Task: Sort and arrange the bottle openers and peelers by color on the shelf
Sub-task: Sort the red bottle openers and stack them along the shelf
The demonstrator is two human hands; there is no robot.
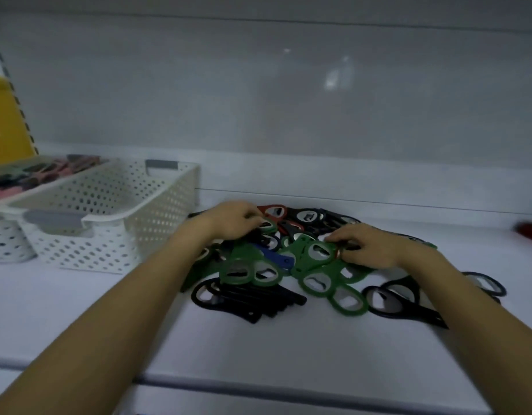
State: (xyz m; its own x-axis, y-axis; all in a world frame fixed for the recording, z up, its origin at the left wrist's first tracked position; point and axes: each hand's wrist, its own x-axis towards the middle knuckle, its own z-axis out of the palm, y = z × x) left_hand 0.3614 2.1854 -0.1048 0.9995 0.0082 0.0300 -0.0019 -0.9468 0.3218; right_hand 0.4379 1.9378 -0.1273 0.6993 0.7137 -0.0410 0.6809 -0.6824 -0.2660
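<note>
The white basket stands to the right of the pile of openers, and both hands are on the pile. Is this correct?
Not quite. In the head view the white basket stands to the left of the pile of openers, not the right. The left hand and the right hand are indeed on the pile.

Green is being shown by the openers [300, 259] between the left hand [232, 220] and the right hand [369, 248], black by those [246, 298] nearer than both hands, and red by one [269, 211] just beyond the left hand. Blue is being shown by one [273, 256] between the hands. A white, hole-patterned basket [157, 211] is being seen left of the left hand.
</note>
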